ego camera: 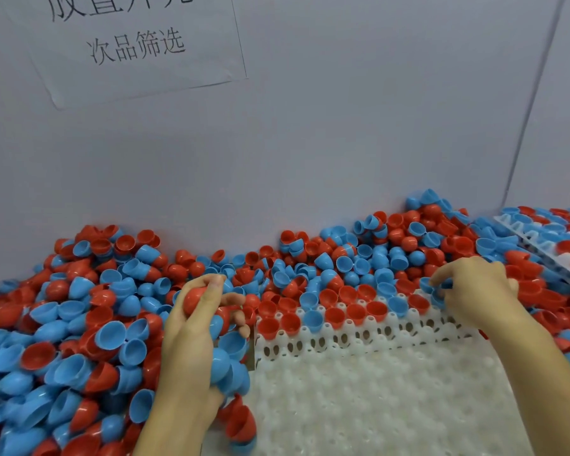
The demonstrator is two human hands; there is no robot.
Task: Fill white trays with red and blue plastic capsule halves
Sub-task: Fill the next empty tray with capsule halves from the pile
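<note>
A white peg tray (369,390) lies in front of me, its far rows holding red and blue capsule halves (336,312) set open side up. My left hand (195,327) is at the tray's left edge and grips a red capsule half (196,299) between thumb and fingers, with blue halves nested under its palm. My right hand (474,291) is at the tray's far right corner, fingers curled on a blue capsule half (436,287). A deep heap of loose red and blue halves (79,324) surrounds the tray.
A second white tray (547,245) filled with halves leans on the heap at the far right. A grey wall stands close behind the heap, with a paper sign (135,44) taped at upper left. A wall corner runs down at the right.
</note>
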